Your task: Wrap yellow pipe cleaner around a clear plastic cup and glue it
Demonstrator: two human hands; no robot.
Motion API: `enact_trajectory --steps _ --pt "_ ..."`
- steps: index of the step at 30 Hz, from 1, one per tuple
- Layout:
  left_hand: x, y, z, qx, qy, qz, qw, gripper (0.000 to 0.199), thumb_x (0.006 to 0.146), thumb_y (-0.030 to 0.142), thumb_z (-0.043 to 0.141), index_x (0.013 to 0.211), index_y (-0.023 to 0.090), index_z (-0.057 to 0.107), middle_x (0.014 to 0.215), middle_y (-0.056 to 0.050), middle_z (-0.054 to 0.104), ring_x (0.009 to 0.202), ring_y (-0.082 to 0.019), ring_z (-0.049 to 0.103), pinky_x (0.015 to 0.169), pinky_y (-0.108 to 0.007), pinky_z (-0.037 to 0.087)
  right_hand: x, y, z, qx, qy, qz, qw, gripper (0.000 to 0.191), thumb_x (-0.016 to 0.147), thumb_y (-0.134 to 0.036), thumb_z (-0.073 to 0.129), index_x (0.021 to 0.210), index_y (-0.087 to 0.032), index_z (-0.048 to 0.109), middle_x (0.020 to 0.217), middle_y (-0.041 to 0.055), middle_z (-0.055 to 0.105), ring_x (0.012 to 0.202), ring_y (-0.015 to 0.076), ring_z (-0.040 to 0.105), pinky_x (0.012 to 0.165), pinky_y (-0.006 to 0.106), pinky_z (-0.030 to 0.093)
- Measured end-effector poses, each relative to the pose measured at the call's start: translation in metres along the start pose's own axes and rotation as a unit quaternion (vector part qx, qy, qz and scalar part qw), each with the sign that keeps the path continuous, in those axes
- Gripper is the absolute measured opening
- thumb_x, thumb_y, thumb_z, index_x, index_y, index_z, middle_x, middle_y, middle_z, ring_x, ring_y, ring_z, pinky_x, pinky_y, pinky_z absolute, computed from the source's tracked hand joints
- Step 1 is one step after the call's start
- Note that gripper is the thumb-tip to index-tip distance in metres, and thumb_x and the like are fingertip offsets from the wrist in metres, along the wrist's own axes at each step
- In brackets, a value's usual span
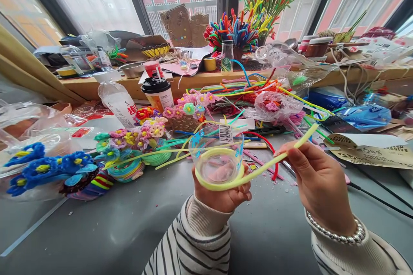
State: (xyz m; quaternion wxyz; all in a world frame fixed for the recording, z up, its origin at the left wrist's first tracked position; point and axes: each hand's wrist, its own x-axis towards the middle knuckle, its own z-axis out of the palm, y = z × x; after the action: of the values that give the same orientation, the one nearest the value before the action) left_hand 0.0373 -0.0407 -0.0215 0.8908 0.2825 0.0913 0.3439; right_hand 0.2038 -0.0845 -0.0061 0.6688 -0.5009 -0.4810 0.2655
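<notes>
My left hand [217, 195] cups a clear plastic cup [217, 137] from below and behind, its fingers curled at the base. Blue print and a barcode label show on the cup's wall. Around its lower part runs a pale yellow pipe cleaner [213, 185]. The strip's free length stretches up to the right, where my right hand [318, 180] pinches it between thumb and fingers near the end. That hand wears a silver bead bracelet [338, 233].
Blue pipe-cleaner flowers [48, 167] and pastel flowers [135, 137] lie at left. Behind stand a black-lidded paper cup [158, 94] and a plastic bottle [114, 96]. Loose pipe cleaners [235, 94] are heaped beyond the cup. A sandpaper sheet [371, 150] and a black cable [380, 197] lie at right.
</notes>
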Motion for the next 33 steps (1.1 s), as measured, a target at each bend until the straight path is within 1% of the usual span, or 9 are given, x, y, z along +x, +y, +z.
enact_trajectory --steps 5,7,10,13,16,19,22,26,33 --pt "0.001 -0.002 0.005 -0.023 -0.100 -0.010 0.995 0.058 0.057 0.067 0.049 0.077 0.015 0.066 0.049 0.002 0.038 0.037 -0.004 0.028 0.035 -0.018 0.029 -0.002 -0.001 0.001 0.004 -0.018 -0.017 1.000 0.010 0.078 -0.030 0.057 0.078 -0.023 0.064 0.061 -0.0015 0.059 0.054 0.0102 0.051 0.045 0.021 0.040" --pt "0.001 -0.004 0.007 -0.025 -0.126 -0.012 0.992 0.056 0.061 0.065 0.048 0.079 0.015 0.067 0.048 0.003 0.036 0.036 -0.004 0.027 0.032 -0.018 0.026 -0.003 -0.003 0.002 0.004 -0.022 -0.014 1.000 0.010 0.078 -0.030 0.056 0.077 -0.023 0.064 0.060 -0.0014 0.059 0.054 0.0107 0.052 0.046 0.022 0.040" --pt "0.001 -0.006 0.009 -0.037 -0.158 -0.013 0.987 0.065 0.063 0.071 0.040 0.080 0.014 0.067 0.047 0.003 0.035 0.033 -0.004 0.029 0.029 -0.018 0.024 -0.004 -0.006 0.004 0.006 -0.024 -0.019 1.000 0.010 0.078 -0.029 0.056 0.076 -0.023 0.064 0.061 -0.0017 0.059 0.054 0.0103 0.052 0.048 0.022 0.042" --pt "0.000 -0.008 0.007 -0.047 -0.160 -0.024 0.986 0.060 0.064 0.069 0.042 0.075 0.014 0.066 0.046 0.003 0.037 0.031 -0.004 0.031 0.028 -0.017 0.026 -0.004 -0.007 0.004 0.012 -0.020 -0.029 0.999 0.009 0.078 -0.029 0.056 0.075 -0.024 0.063 0.062 -0.0023 0.060 0.056 0.0099 0.053 0.050 0.021 0.043" --pt "-0.002 -0.009 0.004 -0.066 -0.155 -0.049 0.985 0.060 0.065 0.068 0.043 0.075 0.013 0.065 0.051 -0.001 0.049 0.033 -0.006 0.040 0.030 -0.018 0.034 -0.003 -0.006 0.004 0.010 -0.017 -0.031 0.999 0.010 0.079 -0.030 0.056 0.075 -0.024 0.064 0.061 -0.0023 0.061 0.054 0.0096 0.052 0.049 0.021 0.042" --pt "-0.002 -0.011 0.000 -0.115 -0.163 -0.080 0.977 0.064 0.067 0.066 0.042 0.084 0.010 0.066 0.061 -0.006 0.061 0.043 -0.009 0.055 0.039 -0.019 0.045 -0.002 -0.005 0.004 0.005 -0.023 -0.019 1.000 0.009 0.078 -0.030 0.057 0.075 -0.025 0.064 0.060 -0.0027 0.060 0.055 0.0091 0.052 0.049 0.020 0.042" --pt "-0.002 -0.012 0.000 -0.161 -0.204 -0.120 0.958 0.064 0.067 0.062 0.048 0.090 0.005 0.065 0.072 -0.011 0.067 0.055 -0.014 0.063 0.051 -0.021 0.051 0.000 -0.004 0.006 -0.001 -0.027 -0.003 1.000 0.009 0.077 -0.031 0.058 0.074 -0.023 0.063 0.061 -0.0025 0.060 0.056 0.0090 0.053 0.051 0.019 0.043" --pt "-0.002 -0.011 0.006 -0.185 -0.213 -0.148 0.948 0.062 0.065 0.058 0.054 0.091 0.003 0.064 0.081 -0.014 0.069 0.062 -0.016 0.066 0.055 -0.022 0.052 0.002 -0.002 0.012 -0.006 -0.041 0.011 0.999 0.012 0.076 -0.032 0.058 0.072 -0.022 0.063 0.064 -0.0020 0.061 0.059 0.0091 0.055 0.054 0.019 0.045" --pt "-0.009 -0.010 0.010 -0.173 -0.217 -0.194 0.941 0.056 0.059 0.052 0.063 0.093 0.008 0.065 0.079 -0.015 0.069 0.064 -0.019 0.066 0.051 -0.022 0.050 -0.001 -0.001 0.016 0.014 -0.067 -0.007 0.998 0.010 0.078 -0.027 0.056 0.074 -0.022 0.063 0.066 -0.0021 0.061 0.062 0.0083 0.055 0.057 0.018 0.046"
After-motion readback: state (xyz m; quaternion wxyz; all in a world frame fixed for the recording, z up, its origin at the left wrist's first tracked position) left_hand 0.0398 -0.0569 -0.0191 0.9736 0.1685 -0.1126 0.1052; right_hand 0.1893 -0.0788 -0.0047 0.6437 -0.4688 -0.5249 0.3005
